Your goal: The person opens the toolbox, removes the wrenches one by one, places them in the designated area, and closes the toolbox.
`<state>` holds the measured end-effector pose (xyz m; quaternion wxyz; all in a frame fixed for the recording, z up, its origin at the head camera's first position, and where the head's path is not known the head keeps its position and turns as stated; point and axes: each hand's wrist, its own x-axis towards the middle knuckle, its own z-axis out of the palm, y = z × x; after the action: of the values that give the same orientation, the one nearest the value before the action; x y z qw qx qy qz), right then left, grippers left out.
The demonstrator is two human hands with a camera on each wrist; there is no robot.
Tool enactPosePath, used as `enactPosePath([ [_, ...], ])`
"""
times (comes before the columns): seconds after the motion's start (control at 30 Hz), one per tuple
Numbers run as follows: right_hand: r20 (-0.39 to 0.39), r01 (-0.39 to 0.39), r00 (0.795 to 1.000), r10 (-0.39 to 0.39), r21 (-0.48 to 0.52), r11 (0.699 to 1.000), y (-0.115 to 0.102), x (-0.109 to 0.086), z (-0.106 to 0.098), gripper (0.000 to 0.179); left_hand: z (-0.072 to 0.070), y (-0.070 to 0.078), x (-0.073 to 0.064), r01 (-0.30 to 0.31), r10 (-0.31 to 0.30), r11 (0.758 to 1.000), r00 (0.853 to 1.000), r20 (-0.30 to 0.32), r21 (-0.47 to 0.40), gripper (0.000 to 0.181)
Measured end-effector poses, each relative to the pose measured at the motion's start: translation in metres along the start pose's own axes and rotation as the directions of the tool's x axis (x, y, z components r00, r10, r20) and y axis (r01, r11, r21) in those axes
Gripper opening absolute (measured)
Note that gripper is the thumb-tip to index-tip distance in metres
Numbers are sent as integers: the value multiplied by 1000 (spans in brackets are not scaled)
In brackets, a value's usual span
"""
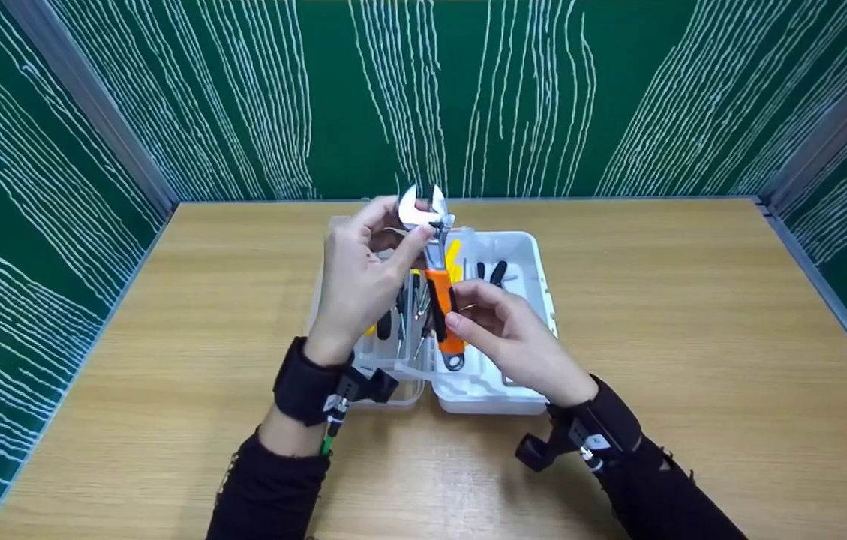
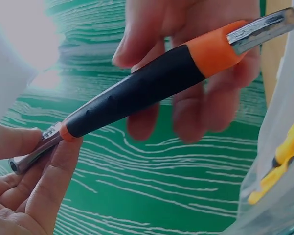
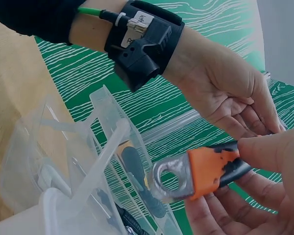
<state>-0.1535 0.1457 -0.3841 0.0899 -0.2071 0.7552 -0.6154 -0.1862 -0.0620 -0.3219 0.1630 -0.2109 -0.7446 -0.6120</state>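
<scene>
An adjustable wrench [image 1: 441,300] with an orange and black handle is held up over an open toolbox, its metal head away from me. My left hand [image 1: 367,274] pinches the head between thumb and fingers, just below the jaws. Near the lower end of the handle, my right hand [image 1: 517,337] holds the wrench, thumb on the near side and fingers behind. In the right wrist view, the hanging hole of the wrench [image 3: 172,178] points toward the toolbox. The left wrist view shows the handle side-on, with the right hand's fingers [image 2: 188,112] behind it.
Beneath the hands lies the white toolbox [image 1: 494,406], with its clear lid [image 1: 400,397] folded out to the left. Yellow-handled tools [image 1: 455,259] and black-handled tools [image 1: 498,271] lie inside. Green panels with white lines [image 1: 453,97] stand around the wooden table [image 1: 693,337].
</scene>
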Motion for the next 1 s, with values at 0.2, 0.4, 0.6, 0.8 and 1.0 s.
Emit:
enactPosePath([
  [0.2,-2,15,1000,-15,-16,1000,1,0,0,32,5,-10,-3,16,-15,996,1000,7,-91,27],
  [0.4,14,-4,1000,5,-30,1000,4,0,-1,31,6,-18,-7,74,-76,986,997,-6,-151,26],
  [0.6,8,-14,1000,14,-40,999,4,1,-2,30,7,-21,-6,135,-138,973,990,-4,-187,29],
  [0.8,2,-28,1000,28,-60,998,5,1,-3,28,8,-22,-6,187,-188,965,982,13,-183,32],
  [1.0,-3,-30,1000,30,-64,997,5,1,-4,29,8,-24,-5,220,-216,959,976,40,-179,38],
])
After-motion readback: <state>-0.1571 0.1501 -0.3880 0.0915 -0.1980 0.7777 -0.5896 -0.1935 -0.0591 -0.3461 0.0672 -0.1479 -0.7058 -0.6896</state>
